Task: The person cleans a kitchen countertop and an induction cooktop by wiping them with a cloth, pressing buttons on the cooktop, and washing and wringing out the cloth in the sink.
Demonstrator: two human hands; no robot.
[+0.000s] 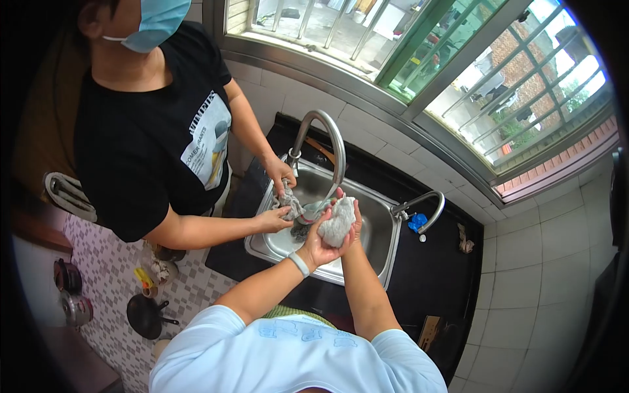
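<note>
My left hand (317, 249) and my right hand (356, 230) are closed together around a wadded grey cloth (337, 224), above the steel sink (386, 262). The left hand cups its lower left side; the right presses from the right. Across from me, a co-worker holds another grey cloth (288, 202) between two hands over the sink's left part. The tall curved tap (338, 147) arches over the basin close to my fingers. A pale rounded item (314, 211) sits between the two cloths, partly hidden; I cannot make out its kind.
A smaller tap (432, 213) curves over the right side, beside a blue crumpled item (417, 223) on the black counter (436, 262). The co-worker (151, 131) stands at the left. A black pan (144, 317) lies on the tiled floor. A barred window (419, 78) is behind the sink.
</note>
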